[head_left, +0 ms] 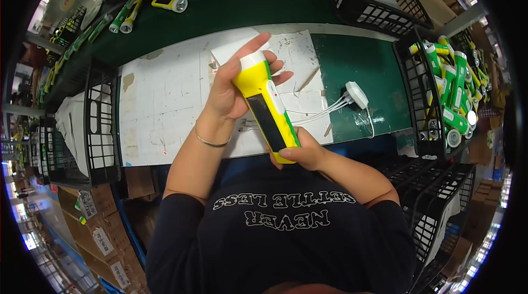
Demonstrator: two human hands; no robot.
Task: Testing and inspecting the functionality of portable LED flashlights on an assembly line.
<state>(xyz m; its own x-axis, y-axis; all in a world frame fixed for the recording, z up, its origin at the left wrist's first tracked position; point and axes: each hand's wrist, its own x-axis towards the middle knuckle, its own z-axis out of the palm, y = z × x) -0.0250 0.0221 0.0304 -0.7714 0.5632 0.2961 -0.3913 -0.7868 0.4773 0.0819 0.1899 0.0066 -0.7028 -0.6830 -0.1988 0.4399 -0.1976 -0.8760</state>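
Head view: your yellow flashlight (267, 104) held above near edge of white worktop sheet (165, 107), long axis running from you outward, slightly tilted left; white head end points away, tail toward your body. Your left hand (231, 88) wraps head end, fingers closed around it. Your right hand (302, 154) grips tail end. White charger with cables (355, 95) lies just right of flashlight. Black crate of green flashlights (440, 96) at right edge; black basket (93, 129) at left edge. Open sheet area left of hands.

Dark navy shirt, white lettering; thin bangle (212, 141), left wrist.
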